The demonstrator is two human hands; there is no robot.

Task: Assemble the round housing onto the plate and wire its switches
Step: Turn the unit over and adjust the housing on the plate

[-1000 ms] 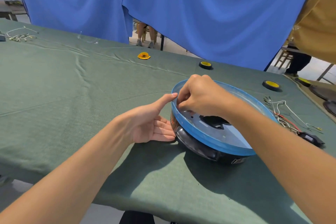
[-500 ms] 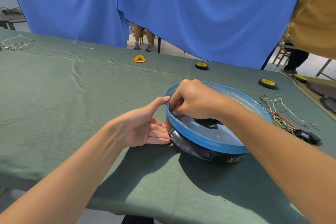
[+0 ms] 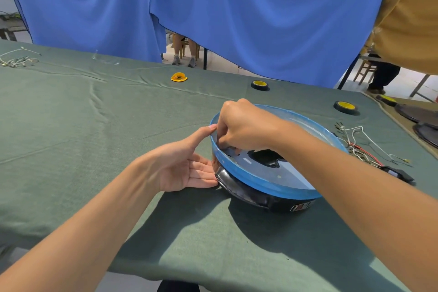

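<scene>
A round black housing (image 3: 251,194) with a blue-rimmed top (image 3: 267,185) lies on the green cloth of the table (image 3: 94,137), right of centre. My left hand (image 3: 187,163) rests open against its left side, fingers straight, thumb touching the blue rim. My right hand (image 3: 244,125) reaches inside the rim at the left, fingers curled down onto something small that is hidden beneath them. A bundle of white and red wires with a black switch (image 3: 393,172) lies just right of the housing.
Two black-and-yellow tape rolls (image 3: 260,84) (image 3: 345,106) and a small yellow part (image 3: 179,77) sit towards the far edge. Another wire bundle (image 3: 17,60) lies far left. Dark round plates (image 3: 417,111) are at the far right. Blue curtains hang behind; a person stands at the right.
Both hands and the housing keep their places; only the camera view has shifted slightly.
</scene>
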